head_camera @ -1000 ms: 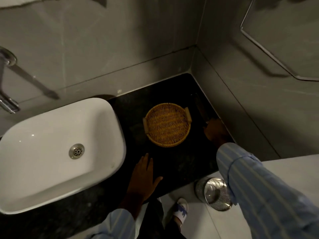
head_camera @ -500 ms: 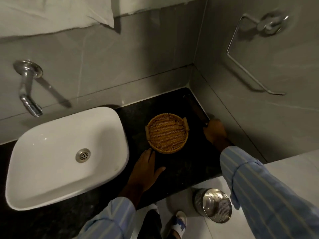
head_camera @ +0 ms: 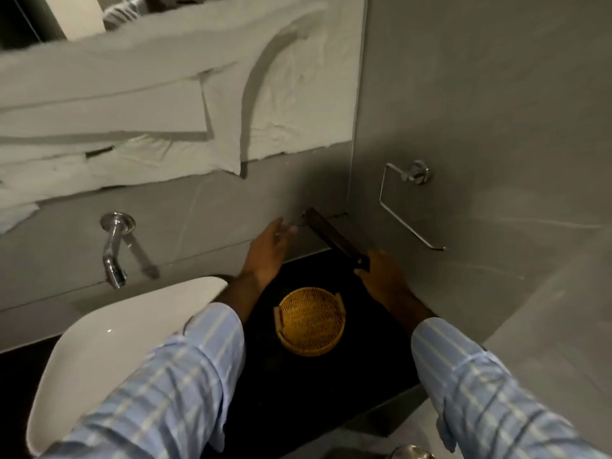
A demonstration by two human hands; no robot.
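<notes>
The right hand [head_camera: 381,274] grips the near end of a long dark bar [head_camera: 331,235], fingers curled round it. The bar slants up and away over the far right corner of the counter [head_camera: 308,385]. The left hand [head_camera: 266,251] is spread loose, its blurred fingertips [head_camera: 287,229] just beside the bar's far end. A basket [head_camera: 309,321] sits on the counter below both hands.

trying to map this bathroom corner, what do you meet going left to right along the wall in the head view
tap → left hand → dark bar, gripped by the right hand → towel ring
</notes>
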